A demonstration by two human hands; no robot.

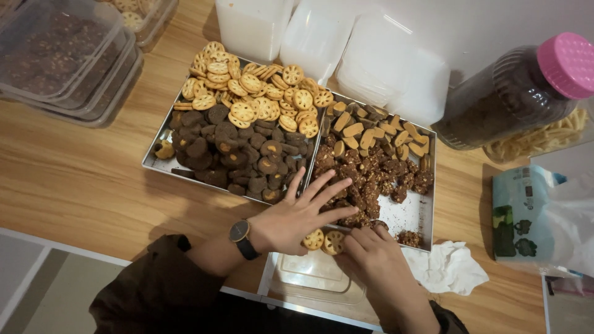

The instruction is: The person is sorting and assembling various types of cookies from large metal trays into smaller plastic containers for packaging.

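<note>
Dark sleeves, black wristwatch (240, 233)

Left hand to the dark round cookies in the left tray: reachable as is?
Probably yes. The left hand lies open at the tray's near edge, fingers spread, and the dark round cookies sit uncovered just beyond, with nothing between.

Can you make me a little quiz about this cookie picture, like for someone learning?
1. True or false: the left hand lies flat with its fingers spread.
2. What does the right hand pinch? A) round yellow cookies B) a spoon C) a lid
3. What colour is the lid on the jar?

Key: 1 true; 2 A; 3 pink.
</note>
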